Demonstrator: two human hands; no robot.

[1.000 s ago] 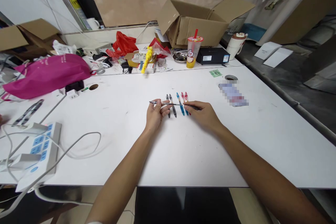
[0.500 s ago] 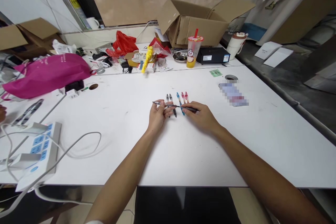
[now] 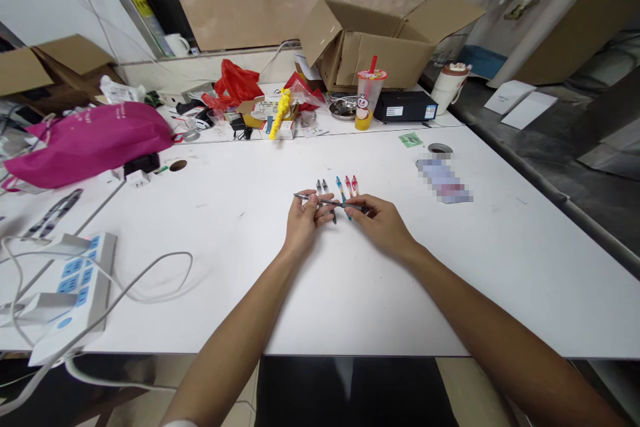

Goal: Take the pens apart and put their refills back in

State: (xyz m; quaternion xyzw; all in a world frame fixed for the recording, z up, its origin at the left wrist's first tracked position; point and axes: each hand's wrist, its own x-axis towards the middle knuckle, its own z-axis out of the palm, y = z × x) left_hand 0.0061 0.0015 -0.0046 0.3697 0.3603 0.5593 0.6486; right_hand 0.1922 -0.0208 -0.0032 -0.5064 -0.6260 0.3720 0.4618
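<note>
Over the middle of the tabletop (image 3: 350, 293), well back from the near edge, one slim silver-and-dark pen (image 3: 343, 205) is off the surface and lies crosswise between the hands. The left hand (image 3: 300, 220) pinches its silver end between thumb and fingers, with the other fingers partly spread and curled; the right hand (image 3: 385, 223) pinches the dark end. Beneath and just beyond them, a row lies on the tabletop: two black-gripped pens (image 3: 325, 184) toward the left edge, then a blue pen (image 3: 339, 183) and two red-topped pens (image 3: 349, 182) toward the right edge. So five are down side by side, grouped by colour, and the one in the hands is not laid down. The fingers cover much of the row, so the lower ends of the red-topped pens cannot be followed, and the right-hand end of the held pen is tucked into the grip; whether it is whole or opened cannot be told. The flat rectangular object (image 3: 445, 180) toward the right edge is pixelated, its markings unreadable, and the frame cuts off the tabletop's left side.
</note>
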